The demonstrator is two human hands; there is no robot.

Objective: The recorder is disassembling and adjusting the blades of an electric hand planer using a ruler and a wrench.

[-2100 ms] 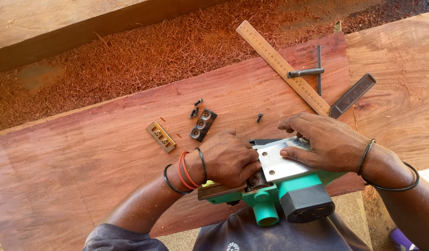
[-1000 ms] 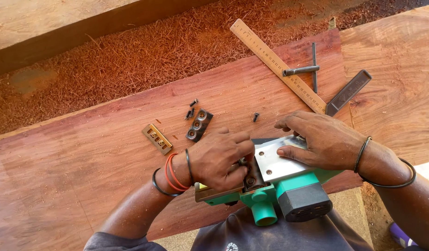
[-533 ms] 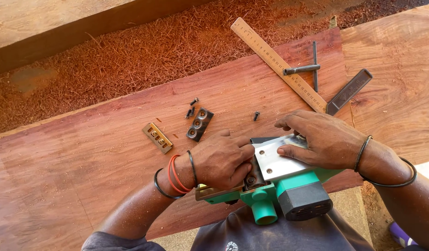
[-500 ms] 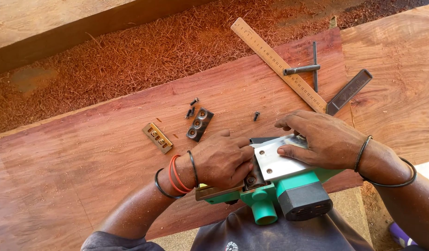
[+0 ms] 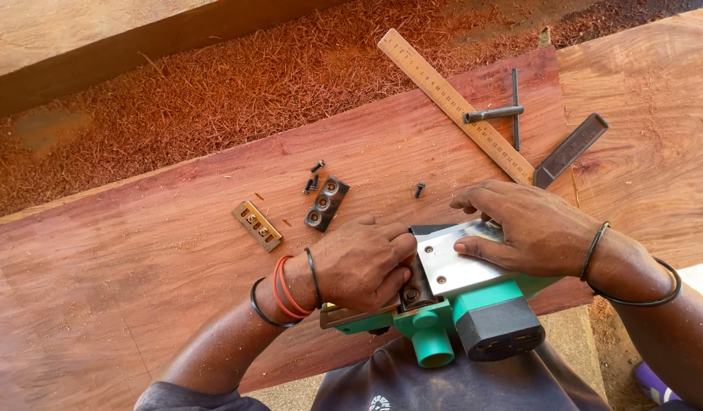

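- The planer [image 5: 450, 304], green and black, lies upside down at the near edge of the plank [image 5: 138, 274], its metal sole facing up.
- The left hand [image 5: 363, 262] curls over the planer's left part, fingers bent tight at the dark blade drum; what they pinch there, if anything, I cannot tell.
- The right hand [image 5: 527, 228] lies flat on the sole, fingers spread and pressing down, holding the planer steady without closing round it.
- Just left of the left hand, a black clamp plate [image 5: 326, 204] with two holes lies on the plank; farther left lies a brass blade [image 5: 257, 225].
- Small screws [image 5: 313, 183] lie near the plate's far end, and one more screw [image 5: 418, 189] lies to its right.
- Far right lie a ruler [image 5: 450, 99], touching a T-wrench [image 5: 504, 114], and a dark bar [image 5: 571, 150].
- Red shavings [image 5: 214, 91] cover the ground beyond the plank.
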